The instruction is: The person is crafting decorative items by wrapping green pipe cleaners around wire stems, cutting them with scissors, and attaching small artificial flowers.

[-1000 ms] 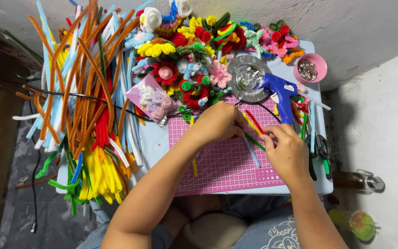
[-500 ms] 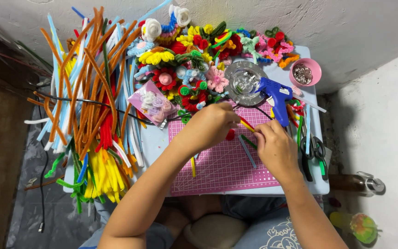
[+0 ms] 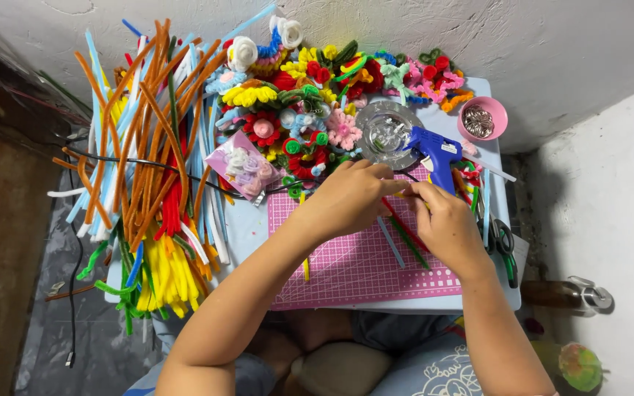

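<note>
Together both hands (image 3: 398, 205) pinch fuzzy pipe cleaner (image 3: 398, 195).

Fuzzy, matt chenille stems in orange, blue and yellow (image 3: 148, 169) covered the table's left edge; a gridded pink rubbery cutting mat (image 3: 354, 264) looked smooth, beside a glossy blue plastic glue gun (image 3: 438, 150).

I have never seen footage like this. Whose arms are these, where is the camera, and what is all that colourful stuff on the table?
A camera worn on a person's head looks down at their own bare hands. The left hand and right hand meet over a pink gridded cutting mat, pinching a thin piece between the fingertips; it is too small to identify. Around them lie long fuzzy craft stems in orange, blue and yellow, finished fuzzy flowers, a blue glue gun, a pink bowl and green-handled scissors.
</note>
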